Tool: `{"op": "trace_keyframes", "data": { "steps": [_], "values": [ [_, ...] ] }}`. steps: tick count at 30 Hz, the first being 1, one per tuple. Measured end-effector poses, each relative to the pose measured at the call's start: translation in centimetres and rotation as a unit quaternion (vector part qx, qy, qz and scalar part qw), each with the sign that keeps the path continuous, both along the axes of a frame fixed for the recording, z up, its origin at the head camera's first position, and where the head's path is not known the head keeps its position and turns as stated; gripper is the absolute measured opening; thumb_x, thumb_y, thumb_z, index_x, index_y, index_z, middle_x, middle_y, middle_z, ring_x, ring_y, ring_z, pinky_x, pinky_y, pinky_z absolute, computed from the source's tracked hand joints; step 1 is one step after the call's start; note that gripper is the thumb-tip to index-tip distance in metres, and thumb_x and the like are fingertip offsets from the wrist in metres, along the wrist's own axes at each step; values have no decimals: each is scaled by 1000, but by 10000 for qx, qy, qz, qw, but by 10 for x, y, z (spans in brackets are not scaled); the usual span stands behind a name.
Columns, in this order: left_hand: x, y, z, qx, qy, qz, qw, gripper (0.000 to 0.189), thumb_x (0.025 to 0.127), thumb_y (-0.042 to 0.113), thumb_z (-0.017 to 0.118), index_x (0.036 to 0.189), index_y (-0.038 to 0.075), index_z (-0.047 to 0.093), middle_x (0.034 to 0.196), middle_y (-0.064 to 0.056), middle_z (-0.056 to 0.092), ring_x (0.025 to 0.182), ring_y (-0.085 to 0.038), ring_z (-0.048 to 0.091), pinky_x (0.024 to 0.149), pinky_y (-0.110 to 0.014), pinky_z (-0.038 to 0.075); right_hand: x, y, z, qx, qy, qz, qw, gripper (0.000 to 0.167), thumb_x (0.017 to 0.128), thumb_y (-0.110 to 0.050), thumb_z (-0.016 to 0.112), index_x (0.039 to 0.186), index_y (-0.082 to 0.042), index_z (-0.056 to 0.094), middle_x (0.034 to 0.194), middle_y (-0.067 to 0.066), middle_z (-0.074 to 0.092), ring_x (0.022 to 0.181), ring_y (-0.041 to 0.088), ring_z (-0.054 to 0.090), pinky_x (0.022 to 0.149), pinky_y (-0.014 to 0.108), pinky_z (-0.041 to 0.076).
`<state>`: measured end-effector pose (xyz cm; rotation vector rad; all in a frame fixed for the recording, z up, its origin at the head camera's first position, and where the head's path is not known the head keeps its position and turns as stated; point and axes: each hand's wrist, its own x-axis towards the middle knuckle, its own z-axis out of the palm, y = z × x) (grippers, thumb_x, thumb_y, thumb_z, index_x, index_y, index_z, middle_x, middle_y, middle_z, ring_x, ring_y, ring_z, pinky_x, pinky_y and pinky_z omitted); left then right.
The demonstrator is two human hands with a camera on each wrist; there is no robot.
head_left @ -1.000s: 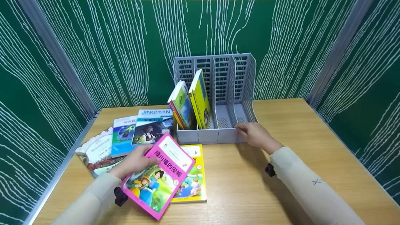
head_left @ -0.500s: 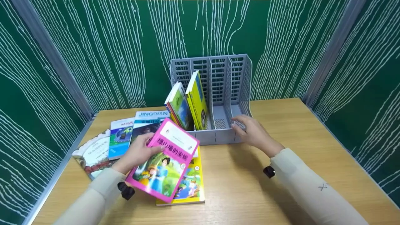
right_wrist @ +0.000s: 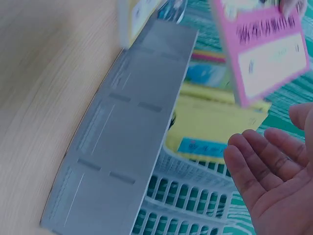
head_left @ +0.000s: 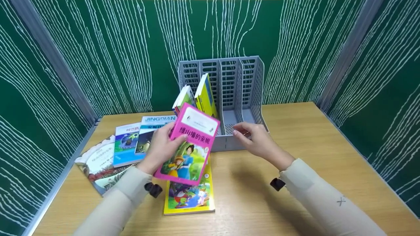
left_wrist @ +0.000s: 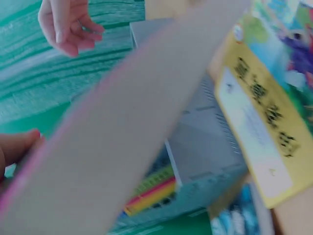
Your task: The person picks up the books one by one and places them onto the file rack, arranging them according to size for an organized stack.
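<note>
My left hand (head_left: 164, 144) grips a pink-covered book (head_left: 192, 160) by its left edge, thumb across the front cover. The book hangs tilted in the air, partly over a yellow book (head_left: 190, 198) on the table. In the right wrist view the pink book (right_wrist: 271, 54) is close to my right hand (right_wrist: 274, 176), but they do not touch. That hand holds nothing, its fingers loosely bent, before the grey file rack (head_left: 231, 142). Several books stand in the rack's two left compartments, among them a yellow one (head_left: 206, 101) and a green-covered one (head_left: 185, 98).
Left of the rack, overlapping books lie flat: a dark-covered one (head_left: 144, 141), a blue one (head_left: 126, 144) and a scallop-edged one (head_left: 100, 159). Green panels with white lines (head_left: 121, 49) wall in the wooden table (head_left: 305, 137).
The pink book has risen and moved right and away from me in my left hand. My right hand has let go of the rack's front rim and shifted left.
</note>
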<state>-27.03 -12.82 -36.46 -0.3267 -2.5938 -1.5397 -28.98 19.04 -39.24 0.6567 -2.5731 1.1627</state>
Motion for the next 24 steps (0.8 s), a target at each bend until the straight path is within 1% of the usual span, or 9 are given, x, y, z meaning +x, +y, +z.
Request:
{"op": "trace_keyframes", "data": {
  "steps": [3,5,8,11,14,17,21,23,24],
  "values": [
    [3,16,6,-182,583,99,9981,32,106,21,72,135,9,68,117,-10,81,88,-22,77,74,-36,66,5,-8,4,-256,-50,25,9997,29,109,-18,67,129,2,75,120,16,80,101,26,76,92,46,67],
    [5,24,8,-363,986,98,9944,29,106,20,72,132,7,67,120,-12,81,90,-23,79,76,-38,67,8,-12,6,-457,-120,33,9989,31,109,-18,66,131,2,74,123,17,79,104,27,77,94,46,66],
    [8,35,10,-605,1566,-29,9858,26,107,19,71,129,5,66,123,-15,81,96,-28,82,79,-41,69,12,-16,9,-777,-352,70,9963,35,110,-20,66,137,3,70,130,19,77,112,30,76,100,46,64],
    [11,44,9,-927,2085,-170,9735,25,107,18,70,127,3,65,123,-17,81,100,-32,83,80,-43,70,15,-19,12,-1208,-763,188,9896,42,110,-21,65,145,4,64,141,21,71,126,33,72,108,43,61],
    [13,51,6,-1296,2548,-308,9578,19,107,14,69,122,3,65,116,-18,81,91,-32,83,73,-38,69,17,-21,15,-1737,-1097,363,9780,47,111,-17,63,151,8,56,146,26,67,132,36,70,109,35,59],
    [15,58,3,-1694,3011,-383,9376,15,107,11,69,117,2,65,108,-17,82,80,-30,82,66,-33,67,19,-22,19,-2268,-1357,554,9629,51,112,-13,59,155,13,48,147,32,64,127,33,72,105,30,61],
    [16,67,0,-2238,3417,-448,9117,16,109,16,67,116,2,66,96,-13,82,71,-24,80,65,-28,66,22,-23,23,-2703,-1688,754,9448,58,113,-17,56,160,12,39,150,34,61,126,33,74,105,33,61],
    [16,71,-1,-2514,3560,-484,8987,18,111,18,65,118,2,67,95,-11,81,68,-21,79,64,-25,64,23,-24,24,-2843,-1791,831,9382,60,113,-21,56,161,11,39,151,32,61,128,35,74,105,34,61],
    [16,73,-2,-2690,3671,-466,8892,18,111,18,65,119,2,68,95,-11,81,66,-20,78,63,-24,64,24,-24,25,-2904,-1822,858,9355,60,113,-23,56,161,10,40,151,31,62,128,34,74,106,35,61]
  ]
}}
